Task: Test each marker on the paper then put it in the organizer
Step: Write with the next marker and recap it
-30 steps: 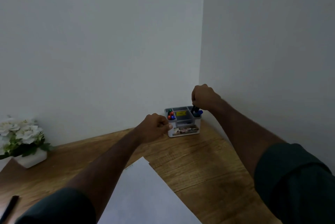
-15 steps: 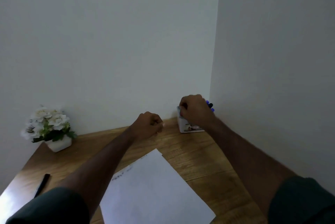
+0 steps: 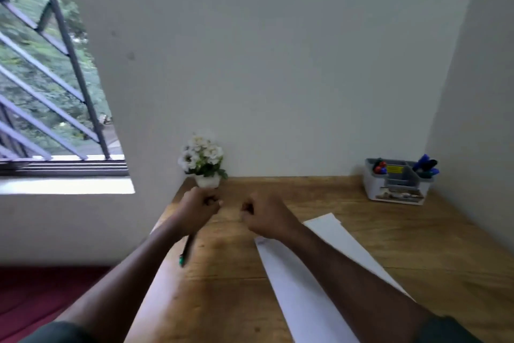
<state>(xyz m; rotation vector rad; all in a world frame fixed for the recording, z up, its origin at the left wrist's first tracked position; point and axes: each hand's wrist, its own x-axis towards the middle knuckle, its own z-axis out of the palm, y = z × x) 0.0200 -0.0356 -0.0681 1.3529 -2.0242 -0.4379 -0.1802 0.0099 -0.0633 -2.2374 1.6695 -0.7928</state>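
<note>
Since the earlier frames our right hand (image 3: 267, 217) has come away from the grey and white plastic organizer (image 3: 397, 184) and both fists have swung toward the left end of the wooden table (image 3: 347, 195). The view has turned with them, so a barred window (image 3: 52, 87) now shows.

We take the organizer as our landmark. It stands at the far right corner against the wall, with blue and dark markers (image 3: 425, 166) upright in its right compartment and red and blue caps in its left one. The white sheet of paper (image 3: 328, 256) lies nearer to us and left of it, partly under our right forearm. Well to the organizer's left, along the same wall, sits a small white pot of white flowers (image 3: 204, 162).

Our left hand (image 3: 199, 208) hovers just in front of that pot, fingers curled; nothing shows in its grip. Our right hand, just beside it, is also curled and appears to hold nothing. The last loose piece, a thin black marker with a green end (image 3: 185, 251), lies near the table's left edge, far from the organizer and partly hidden under our left wrist.

We judge the next step is to pick it up. A careless reach could nudge it off that close edge, or knock the flower pot.
</note>
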